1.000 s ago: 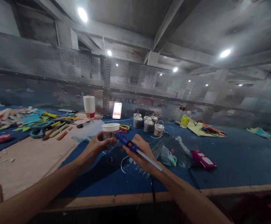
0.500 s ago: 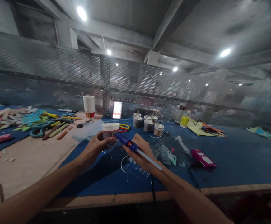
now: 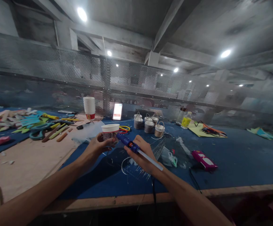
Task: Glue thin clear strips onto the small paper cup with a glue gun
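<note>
My left hand (image 3: 98, 146) is closed round a small paper cup (image 3: 110, 131) with a white rim, held upright above the blue table (image 3: 232, 163). My right hand (image 3: 142, 154) grips a blue hot glue gun (image 3: 129, 144) with a clear glue stick poking out the back. The gun's nozzle points at the cup's side, touching or almost touching it. Its black cord drops over the table's front edge.
Several small cups with wire handles (image 3: 149, 123) stand behind my hands. A stack of white cups (image 3: 89, 107) is at the back left. Scissors and coloured sticks (image 3: 44, 127) lie left. A pink tool (image 3: 204, 160), bottles (image 3: 184, 118) and yellow paper (image 3: 205, 130) lie right. A mesh screen (image 3: 56, 81) closes the far side.
</note>
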`<state>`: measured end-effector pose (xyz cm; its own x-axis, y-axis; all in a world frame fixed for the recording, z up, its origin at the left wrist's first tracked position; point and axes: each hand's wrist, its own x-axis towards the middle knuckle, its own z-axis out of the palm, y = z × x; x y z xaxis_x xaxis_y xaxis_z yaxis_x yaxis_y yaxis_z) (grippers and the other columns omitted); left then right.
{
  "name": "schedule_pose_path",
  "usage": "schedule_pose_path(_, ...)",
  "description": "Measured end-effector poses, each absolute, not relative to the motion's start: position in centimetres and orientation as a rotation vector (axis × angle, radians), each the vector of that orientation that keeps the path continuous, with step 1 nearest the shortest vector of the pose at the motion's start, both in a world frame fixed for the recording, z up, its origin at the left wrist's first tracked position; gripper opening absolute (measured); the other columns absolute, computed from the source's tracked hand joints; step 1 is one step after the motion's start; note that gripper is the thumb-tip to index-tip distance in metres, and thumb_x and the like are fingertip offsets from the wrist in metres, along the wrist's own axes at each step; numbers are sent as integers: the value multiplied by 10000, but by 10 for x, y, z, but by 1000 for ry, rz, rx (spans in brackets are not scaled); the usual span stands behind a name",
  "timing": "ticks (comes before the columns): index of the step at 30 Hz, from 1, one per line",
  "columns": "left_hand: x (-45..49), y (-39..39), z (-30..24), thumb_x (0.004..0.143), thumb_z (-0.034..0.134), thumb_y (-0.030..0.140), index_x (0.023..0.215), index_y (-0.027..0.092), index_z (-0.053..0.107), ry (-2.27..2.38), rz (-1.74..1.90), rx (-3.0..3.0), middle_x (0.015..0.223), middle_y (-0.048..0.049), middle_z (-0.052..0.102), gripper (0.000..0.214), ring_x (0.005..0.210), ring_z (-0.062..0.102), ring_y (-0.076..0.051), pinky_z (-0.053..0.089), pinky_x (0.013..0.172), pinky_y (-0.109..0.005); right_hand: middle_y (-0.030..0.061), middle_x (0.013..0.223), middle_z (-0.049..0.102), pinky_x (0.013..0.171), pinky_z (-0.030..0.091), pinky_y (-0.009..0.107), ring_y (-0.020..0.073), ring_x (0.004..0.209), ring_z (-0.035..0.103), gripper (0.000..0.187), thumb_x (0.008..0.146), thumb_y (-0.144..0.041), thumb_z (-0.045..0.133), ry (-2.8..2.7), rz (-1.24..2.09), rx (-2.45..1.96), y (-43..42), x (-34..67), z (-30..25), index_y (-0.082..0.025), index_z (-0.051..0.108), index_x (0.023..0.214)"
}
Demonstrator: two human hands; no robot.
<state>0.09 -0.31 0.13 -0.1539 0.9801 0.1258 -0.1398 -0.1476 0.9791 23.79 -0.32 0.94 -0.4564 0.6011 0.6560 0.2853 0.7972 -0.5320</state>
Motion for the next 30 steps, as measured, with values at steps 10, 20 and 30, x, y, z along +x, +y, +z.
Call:
schedule_pose_path(10,3,-5,6,631,972,375,1070,181,705,1142,1472,1122,950,-70,790,549,735,734,-205,530,673,-317,-3,861,499,684,419,274,148,756,536,360,1029,-497,596,-2083,421,-653,-3,237,9,-230,552,792)
schedule_pose_path(20,3,-8,5,680,948,397,1121,190,701,1143,1466,1146,983,-83,801,546,785,736,-212,513,700,-314,-10,869,487,658,400,267,122,714,519,419,1027,-501,605,-2053,439,-651,-3,238,9,-218,494,739)
schedule_pose_path(30,1,-6,4,655,961,388,1110,182,706,1135,1469,1140,979,-79,797,560,788,742,-221,521,690,-312,-6,869,491,682,409,279,132,747,533,393,1031,-480,607,-2062,435,-611,-1,238,8,-217,517,754)
